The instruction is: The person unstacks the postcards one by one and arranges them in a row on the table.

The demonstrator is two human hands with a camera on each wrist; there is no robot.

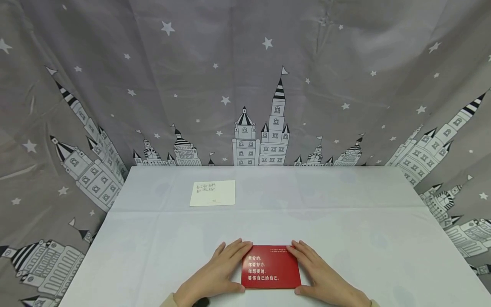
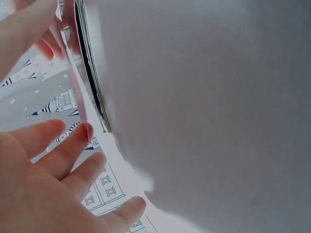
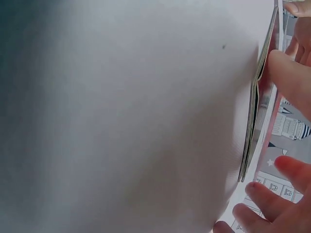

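Observation:
A red card [image 1: 270, 267] with white writing lies face up at the table's front edge, the top of a thin stack. Along its left side rests my left hand [image 1: 220, 270], fingertips at its upper left corner and thumb by the lower left. My right hand [image 1: 326, 275] mirrors this on the right, with fingertips over the upper right corner. Seen edge-on, the stack [image 2: 90, 68] shows several layers in the left wrist view. In the right wrist view the layers of the stack [image 3: 250, 126] part slightly, and the fingers [image 3: 269, 201] are spread and extended.
A cream card [image 1: 213, 193] with handwriting lies farther back on the white table [image 1: 326, 204], left of the middle. Behind and beside the table hangs a grey curtain [image 1: 199, 85] printed with stars and castles. Something dark [image 1: 201, 302] shows under my left wrist.

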